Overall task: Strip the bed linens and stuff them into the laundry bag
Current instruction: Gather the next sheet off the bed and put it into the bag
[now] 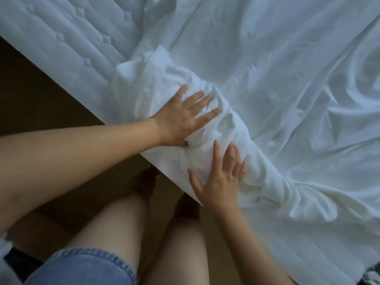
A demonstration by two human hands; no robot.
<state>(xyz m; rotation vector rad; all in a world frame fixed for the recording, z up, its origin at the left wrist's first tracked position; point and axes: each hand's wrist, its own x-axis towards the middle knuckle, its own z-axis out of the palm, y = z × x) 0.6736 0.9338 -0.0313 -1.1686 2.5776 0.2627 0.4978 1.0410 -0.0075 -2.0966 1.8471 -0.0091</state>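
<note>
A white bed sheet (277,83) covers most of the bed, wrinkled and loose. Part of it is gathered into a bunched roll (232,128) along the bed's near edge. My left hand (185,118) lies flat on top of this roll with fingers spread. My right hand (222,179) presses flat on the roll's near side, fingers straight and pointing away from me. The quilted mattress (61,44) is bared at the upper left where the sheet is pulled back. No laundry bag is in view.
The bed edge runs diagonally from upper left to lower right. A dark brown floor (30,95) lies left of it. My bare legs and denim shorts (86,266) fill the bottom, close against the bed.
</note>
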